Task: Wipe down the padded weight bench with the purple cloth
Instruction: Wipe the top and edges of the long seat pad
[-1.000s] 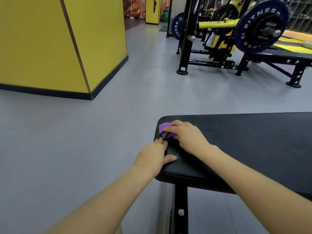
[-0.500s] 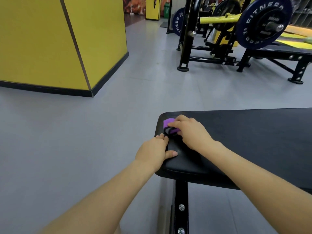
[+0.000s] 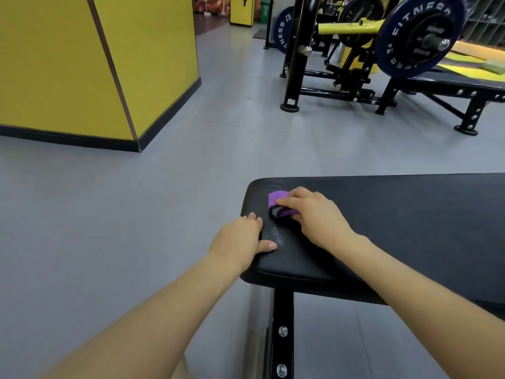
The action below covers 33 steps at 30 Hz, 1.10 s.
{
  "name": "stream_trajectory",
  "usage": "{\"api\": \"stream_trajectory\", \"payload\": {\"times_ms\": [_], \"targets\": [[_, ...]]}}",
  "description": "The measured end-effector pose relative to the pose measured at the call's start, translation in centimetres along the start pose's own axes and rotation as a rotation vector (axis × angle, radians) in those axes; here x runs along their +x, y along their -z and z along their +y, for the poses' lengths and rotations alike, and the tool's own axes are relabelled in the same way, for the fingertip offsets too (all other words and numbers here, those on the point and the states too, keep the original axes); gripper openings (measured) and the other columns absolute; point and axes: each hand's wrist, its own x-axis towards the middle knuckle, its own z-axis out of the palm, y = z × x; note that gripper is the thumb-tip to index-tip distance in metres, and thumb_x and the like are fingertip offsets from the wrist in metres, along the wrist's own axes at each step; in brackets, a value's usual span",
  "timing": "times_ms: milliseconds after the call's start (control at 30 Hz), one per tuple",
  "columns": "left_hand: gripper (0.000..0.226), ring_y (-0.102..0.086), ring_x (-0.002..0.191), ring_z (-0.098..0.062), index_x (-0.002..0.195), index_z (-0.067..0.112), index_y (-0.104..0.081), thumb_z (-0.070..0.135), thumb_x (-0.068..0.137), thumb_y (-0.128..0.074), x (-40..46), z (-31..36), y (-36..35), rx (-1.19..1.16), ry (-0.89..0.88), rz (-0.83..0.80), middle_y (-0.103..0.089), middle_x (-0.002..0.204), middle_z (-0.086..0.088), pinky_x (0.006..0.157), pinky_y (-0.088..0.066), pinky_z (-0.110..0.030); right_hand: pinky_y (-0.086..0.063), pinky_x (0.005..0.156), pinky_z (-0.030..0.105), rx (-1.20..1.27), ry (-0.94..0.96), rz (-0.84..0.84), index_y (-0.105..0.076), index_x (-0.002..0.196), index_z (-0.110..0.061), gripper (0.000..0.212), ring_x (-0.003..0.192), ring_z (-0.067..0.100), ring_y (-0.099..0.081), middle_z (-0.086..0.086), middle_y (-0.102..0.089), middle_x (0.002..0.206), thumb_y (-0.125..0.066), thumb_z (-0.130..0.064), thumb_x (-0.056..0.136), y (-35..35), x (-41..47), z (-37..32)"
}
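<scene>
Lower centre of the frame: the end of the black padded bench [image 3: 382, 228]; it carries the work, so it serves as the tabletop here; its pad runs off to the right edge of the picture.
Cloth: the purple cloth [image 3: 277, 199] lies bunched on the pad near the left end, just inside the rounded corner; only its upper-left part shows, the rest is under fingers.
Right hand: the right hand [image 3: 314, 217] lies palm-down on the cloth, fingers curled over it and pressing it to the pad; gripping the cloth.
Left hand: the left hand [image 3: 240, 242] rests flat on the near-left edge of the pad, fingers released, thumb lying on the top; it holds nothing and seems only to brace.
Mark: a pale, speckled smear [image 3: 276, 233] sits on the pad between the two hands, just below the cloth in the frame.
Key relation: the cloth is already under the right hand, so that hand does the wiping; the long axis of the pad runs left to right across the frame, and nearly all of it lies to the right of the cloth; the smear is the nearest target, a short pull toward the bottom of the frame.
Progress, as a judgement: early; the wipe is at the left end only, with the long stretch rightward not yet covered.
Risk: the left thumb lies close beside the smear and may block the stroke.
</scene>
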Motion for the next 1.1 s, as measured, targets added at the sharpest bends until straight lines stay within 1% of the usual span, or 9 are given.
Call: {"api": "stream_trajectory", "payload": {"times_ms": [200, 333, 467, 567, 667, 767, 833, 1000, 1100], "targets": [[0.057, -0.047, 0.121, -0.027, 0.133, 0.010, -0.042, 0.050, 0.093, -0.044, 0.3, 0.3, 0.1, 0.065, 0.011, -0.014, -0.042, 0.141, -0.007, 0.093, -0.040, -0.035, -0.046, 0.078, 0.038, -0.016, -0.126, 0.017, -0.056, 0.127, -0.029, 0.049, 0.104, 0.035, -0.054, 0.007, -0.053, 0.118, -0.044, 0.000, 0.090, -0.1, 5.3, 2.8], [0.057, -0.046, 0.123, -0.027, 0.134, 0.010, -0.041, 0.049, 0.093, -0.045, 0.3, 0.3, -0.1, 0.054, 0.013, -0.002, -0.039, 0.144, -0.007, 0.095, -0.040, -0.036, -0.037, 0.070, 0.030, -0.070, -0.189, 0.039, -0.057, 0.124, -0.024, 0.044, 0.101, 0.036, -0.053, 0.008, -0.052, 0.119, -0.043, -0.001, 0.090, -0.2, 5.3, 2.2], [0.058, -0.044, 0.126, -0.026, 0.137, 0.011, -0.039, 0.049, 0.093, -0.044, 0.1, 0.3, -0.1, 0.052, 0.010, 0.010, -0.037, 0.146, -0.007, 0.098, -0.040, -0.037, -0.044, 0.082, 0.034, -0.027, -0.083, 0.026, -0.052, 0.131, -0.029, 0.044, 0.108, 0.030, -0.049, -0.001, -0.048, 0.131, -0.048, -0.007, 0.093, 0.9, -0.9, 1.5], [0.057, -0.046, 0.124, -0.027, 0.136, 0.011, -0.040, 0.049, 0.093, -0.044, 0.2, 0.3, 0.0, 0.060, 0.018, 0.004, -0.038, 0.145, -0.006, 0.095, -0.041, -0.036, -0.046, 0.088, 0.038, -0.012, -0.084, 0.003, -0.053, 0.131, -0.030, 0.045, 0.110, 0.030, -0.051, 0.000, -0.050, 0.130, -0.050, -0.008, 0.092, 1.6, -0.4, 3.4], [0.058, -0.045, 0.125, -0.027, 0.138, 0.011, -0.038, 0.048, 0.094, -0.044, 0.2, 0.4, -0.1, 0.058, 0.025, 0.004, -0.037, 0.146, -0.006, 0.096, -0.040, -0.036, -0.048, 0.086, 0.041, -0.031, -0.227, 0.049, -0.053, 0.130, -0.029, 0.048, 0.108, 0.036, -0.054, 0.007, -0.052, 0.122, -0.047, -0.003, 0.090, 1.6, 3.3, 6.1], [0.057, -0.045, 0.126, -0.027, 0.137, 0.010, -0.039, 0.047, 0.094, -0.044, 0.4, 0.4, -0.1, 0.051, 0.022, 0.012, -0.036, 0.147, -0.007, 0.097, -0.040, -0.036, -0.044, 0.082, 0.037, -0.064, -0.335, 0.081, -0.053, 0.130, -0.026, 0.047, 0.104, 0.038, -0.054, 0.009, -0.052, 0.122, -0.045, -0.003, 0.091, 0.9, 4.7, 6.3], [0.055, -0.047, 0.122, -0.028, 0.133, 0.009, -0.042, 0.048, 0.093, -0.045, 0.3, 0.4, -0.2, 0.047, 0.022, 0.009, -0.039, 0.144, -0.007, 0.095, -0.041, -0.036, -0.043, 0.081, 0.036, -0.081, -0.312, 0.077, -0.054, 0.128, -0.025, 0.045, 0.104, 0.036, -0.053, 0.006, -0.052, 0.125, -0.047, -0.003, 0.090, 0.7, 3.5, 4.4], [0.046, -0.051, 0.110, -0.027, 0.118, 0.007, -0.047, 0.046, 0.094, -0.045, 0.0, 0.4, -0.1, 0.047, 0.024, 0.011, -0.049, 0.125, -0.007, 0.081, -0.039, -0.033, -0.042, 0.091, 0.033, 0.042, -0.024, -0.043, -0.053, 0.130, -0.032, 0.045, 0.116, 0.024, -0.050, -0.007, -0.048, 0.136, -0.052, -0.009, 0.092, 1.9, -1.2, 1.5], [0.051, -0.048, 0.118, -0.026, 0.128, 0.008, -0.044, 0.046, 0.095, -0.044, 0.0, 0.5, -0.2, 0.055, 0.020, 0.018, -0.045, 0.136, -0.008, 0.090, -0.041, -0.034, -0.043, 0.091, 0.034, -0.010, -0.098, -0.034, -0.054, 0.129, -0.033, 0.045, 0.117, 0.025, -0.051, -0.004, -0.050, 0.133, -0.051, -0.009, 0.091, 3.1, -0.6, 5.3]]}}
